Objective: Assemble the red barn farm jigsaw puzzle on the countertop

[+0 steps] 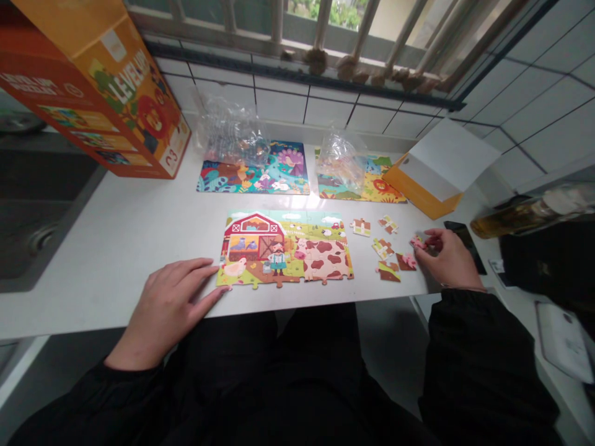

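Observation:
A joined farm jigsaw puzzle (286,248) lies flat on the counter, with a red barn, a farmer and a spotted cow; tabs stick out along its near edge. My left hand (174,297) rests at its lower left corner, fingers stretched and thumb apart, fingertips at the edge. On the right, my right hand (449,257) pinches a pink puzzle piece (416,242) between thumb and fingers, low over the counter. Several loose puzzle pieces (383,249) lie between that hand and the puzzle. One with pink on it (408,261) is just left of my right thumb.
Behind are two picture boards (283,176) (372,186) with clear plastic bags (237,133) (341,155) on them. An orange puzzle box (139,105) stands at left beside a sink (41,210). At right are an open yellow box (427,186), a phone (466,244) and a bottle (520,214).

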`<state>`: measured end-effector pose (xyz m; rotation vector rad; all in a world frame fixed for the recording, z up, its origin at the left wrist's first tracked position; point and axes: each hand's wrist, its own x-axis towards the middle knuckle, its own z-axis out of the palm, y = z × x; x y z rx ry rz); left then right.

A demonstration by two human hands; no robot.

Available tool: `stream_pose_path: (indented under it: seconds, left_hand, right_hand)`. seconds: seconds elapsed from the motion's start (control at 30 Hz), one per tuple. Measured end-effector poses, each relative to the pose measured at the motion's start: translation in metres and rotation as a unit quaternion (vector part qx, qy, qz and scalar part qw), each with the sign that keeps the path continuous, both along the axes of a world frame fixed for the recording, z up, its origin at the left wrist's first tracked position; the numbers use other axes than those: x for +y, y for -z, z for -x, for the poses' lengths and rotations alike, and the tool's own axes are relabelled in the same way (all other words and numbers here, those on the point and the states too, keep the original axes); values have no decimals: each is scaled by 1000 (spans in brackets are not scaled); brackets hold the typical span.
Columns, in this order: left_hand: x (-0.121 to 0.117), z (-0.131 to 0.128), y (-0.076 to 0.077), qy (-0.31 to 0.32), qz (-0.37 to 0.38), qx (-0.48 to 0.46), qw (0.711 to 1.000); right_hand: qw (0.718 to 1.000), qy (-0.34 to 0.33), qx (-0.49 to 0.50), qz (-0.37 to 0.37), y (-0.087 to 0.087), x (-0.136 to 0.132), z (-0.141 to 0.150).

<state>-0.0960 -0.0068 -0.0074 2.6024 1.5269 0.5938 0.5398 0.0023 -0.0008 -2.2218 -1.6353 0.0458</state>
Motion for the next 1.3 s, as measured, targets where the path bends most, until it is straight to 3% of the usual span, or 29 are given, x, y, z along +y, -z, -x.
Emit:
stream_pose_path:
  seconds: [0.17, 0.33, 0.63, 0.83, 1.13, 1.23, 1.3]
  left_hand:
    - [-2, -3, 0, 9, -2, -6, 1000]
    - [-3, -13, 0, 30, -6, -21, 999]
    - [-4, -17, 1, 26, -19, -14, 999]
    - [-5, -19, -1, 24, -14, -19, 999]
    - [-6, -18, -2, 33, -7, -17, 999]
    - [-6, -18, -3, 31, -7, -13, 999]
    - [-6, -18, -3, 29, -4, -10, 1000]
  right_hand:
    - [998, -57, 1, -1, -10, -15, 9]
    - [984, -137, 55, 97, -13, -38, 15]
    - [975, -155, 80, 139, -18, -56, 14]
    - [979, -168, 60, 99, -14, -62, 23]
    - [995, -94, -19, 24, -5, -72, 33]
    - [994, -103, -23, -33, -11, -65, 59]
    - [987, -149, -5, -63, -14, -57, 94]
